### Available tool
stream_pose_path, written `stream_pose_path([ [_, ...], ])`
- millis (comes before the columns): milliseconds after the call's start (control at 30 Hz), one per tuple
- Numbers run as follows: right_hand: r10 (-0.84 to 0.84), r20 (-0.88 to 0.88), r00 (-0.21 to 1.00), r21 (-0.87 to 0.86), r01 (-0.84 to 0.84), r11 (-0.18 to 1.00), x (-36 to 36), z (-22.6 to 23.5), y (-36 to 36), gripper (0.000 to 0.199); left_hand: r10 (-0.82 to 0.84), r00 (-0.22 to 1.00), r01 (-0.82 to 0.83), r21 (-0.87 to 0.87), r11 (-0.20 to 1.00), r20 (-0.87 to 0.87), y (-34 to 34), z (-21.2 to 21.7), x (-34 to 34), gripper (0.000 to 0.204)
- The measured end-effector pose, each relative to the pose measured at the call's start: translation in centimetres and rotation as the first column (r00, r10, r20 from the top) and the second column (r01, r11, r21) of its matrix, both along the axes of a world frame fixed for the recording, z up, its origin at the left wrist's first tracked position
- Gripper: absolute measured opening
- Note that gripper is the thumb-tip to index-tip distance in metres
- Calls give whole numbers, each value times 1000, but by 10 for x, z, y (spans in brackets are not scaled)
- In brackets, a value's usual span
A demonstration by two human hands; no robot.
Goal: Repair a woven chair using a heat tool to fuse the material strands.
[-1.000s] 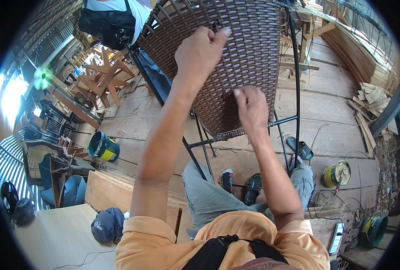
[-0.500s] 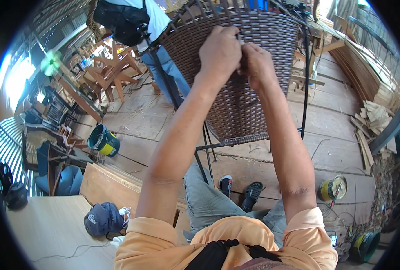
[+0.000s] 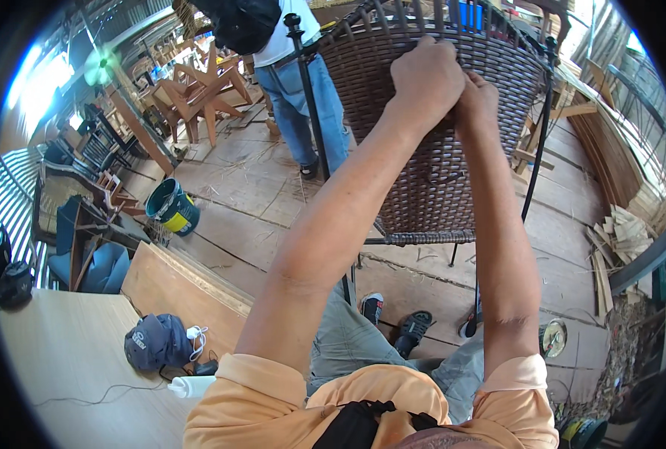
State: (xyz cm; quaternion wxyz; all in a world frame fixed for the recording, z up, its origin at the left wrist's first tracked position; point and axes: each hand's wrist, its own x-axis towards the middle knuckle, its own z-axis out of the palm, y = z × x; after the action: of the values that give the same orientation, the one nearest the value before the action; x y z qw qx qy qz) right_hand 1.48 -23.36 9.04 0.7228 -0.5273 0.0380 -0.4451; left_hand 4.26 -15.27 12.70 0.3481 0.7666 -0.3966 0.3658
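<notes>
A dark brown woven chair (image 3: 430,183) with a thin black metal frame stands before me. Its weave is tight lower down, while upright strands show gaps along the upper edge. Both hands are up against the weave near that edge, close together. My left hand (image 3: 429,75) is closed in a fist, knuckles up. Just right of it and a little lower, my right hand (image 3: 476,103) has its fingers bent and pressed together. Whatever lies between the fingers of either hand is hidden or too small to make out.
Another person in blue jeans (image 3: 310,105) stands just left of the chair. A dark green bucket (image 3: 172,208) is on the plank floor. A navy cap (image 3: 155,342) lies on a pale board (image 3: 71,352) at lower left. Stacked timber (image 3: 617,157) runs along the right.
The chair and both hands now appear further right in the picture, as the view has shifted. The standing person shows more fully. Both hands stay closed at the weave.
</notes>
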Motion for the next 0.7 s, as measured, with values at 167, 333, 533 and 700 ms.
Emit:
stream_pose_path([
  [167,-681,56,730,-689,522,503,7,4,-27,27,-8,999,4,102,995,36,2,0,1,20],
  [333,-697,-8,717,-817,398,418,-5,9,-19,33,-26,963,6,74,997,269,11,0,16,23],
  [533,-635,-21,772,-763,398,510,-16,-12,-21,30,-202,972,150,353,924,116,18,31,11,31],
  [700,-222,9,975,-161,221,962,-63,-56,-11,22,-343,899,191,460,867,274,15,47,22,22],
])
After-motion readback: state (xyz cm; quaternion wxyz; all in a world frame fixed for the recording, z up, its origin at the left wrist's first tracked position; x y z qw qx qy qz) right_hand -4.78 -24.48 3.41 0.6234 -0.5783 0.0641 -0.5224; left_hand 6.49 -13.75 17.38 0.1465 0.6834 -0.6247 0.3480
